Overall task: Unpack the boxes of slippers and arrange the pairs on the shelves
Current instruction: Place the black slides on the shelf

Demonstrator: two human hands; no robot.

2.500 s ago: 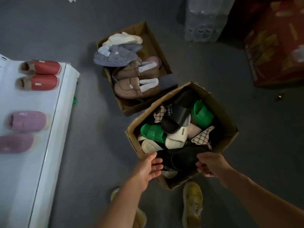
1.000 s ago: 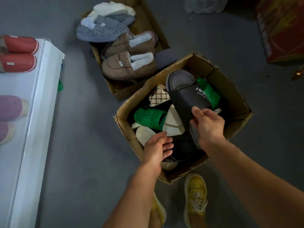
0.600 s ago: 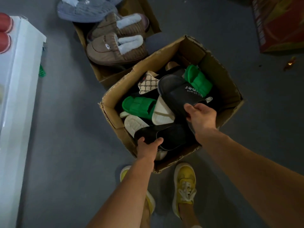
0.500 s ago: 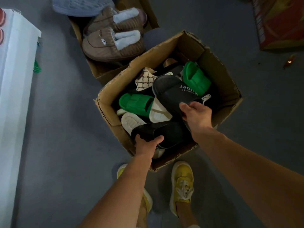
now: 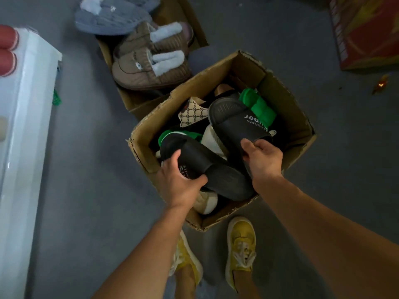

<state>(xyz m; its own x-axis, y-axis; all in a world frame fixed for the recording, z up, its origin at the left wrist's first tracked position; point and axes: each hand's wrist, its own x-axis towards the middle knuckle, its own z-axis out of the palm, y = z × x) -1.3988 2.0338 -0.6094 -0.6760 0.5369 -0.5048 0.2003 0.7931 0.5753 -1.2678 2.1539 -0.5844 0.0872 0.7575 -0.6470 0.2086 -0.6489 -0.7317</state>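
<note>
An open cardboard box [image 5: 287, 108] on the floor holds several slides: green ones [image 5: 260, 106], a cream one [image 5: 212, 138] and a patterned one [image 5: 193, 113]. My left hand [image 5: 180, 182] grips a black slide [image 5: 211, 169] by its strap, raised over the box's near side. My right hand [image 5: 262, 159] grips the heel of a second black slide [image 5: 235, 119] with white lettering on its strap, which points away from me. A second box [image 5: 172, 11] behind holds brown fleece-lined slippers [image 5: 149, 67] and a grey-blue pair [image 5: 112, 18].
A white shelf [image 5: 28, 117] runs along the left, with red slippers [image 5: 7, 50] on its top. A red and yellow carton [image 5: 367, 29] stands at the far right. My feet in yellow shoes [image 5: 240, 249] stand just in front of the near box. The floor is grey.
My left hand has taken hold of the second black slide and lifted it out of the pile. My right hand keeps its black slide. The view has swung back slightly toward the shelf.
</note>
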